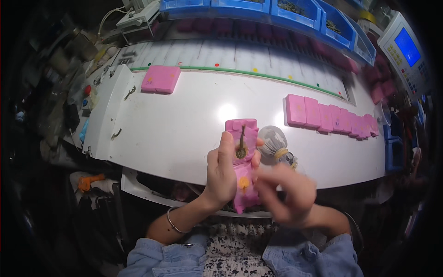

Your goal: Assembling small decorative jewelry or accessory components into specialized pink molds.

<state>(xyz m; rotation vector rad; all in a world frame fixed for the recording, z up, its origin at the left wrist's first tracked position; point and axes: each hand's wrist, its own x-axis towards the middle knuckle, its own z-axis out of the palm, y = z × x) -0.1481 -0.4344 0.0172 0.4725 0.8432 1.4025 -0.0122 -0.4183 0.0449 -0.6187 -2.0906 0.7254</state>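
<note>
My left hand grips an opened pink rubber mold above the table's front edge, thumb along its left side and fingertips round the right. In the upper half sits a dark piece with a thin stem and rounded end. A small orange-yellow piece shows on the lower half, which hangs down toward my lap. Smeared by motion, my right hand is close beside that lower half; whether its fingers hold anything is not visible. Just beyond, on the table, lies a whitish cloth pouch tied with a yellowish band.
A row of pink blocks stands at the right of the white table; another pink block is at back left. Blue bins line the back. A control panel with a blue screen is far right, a white housing left.
</note>
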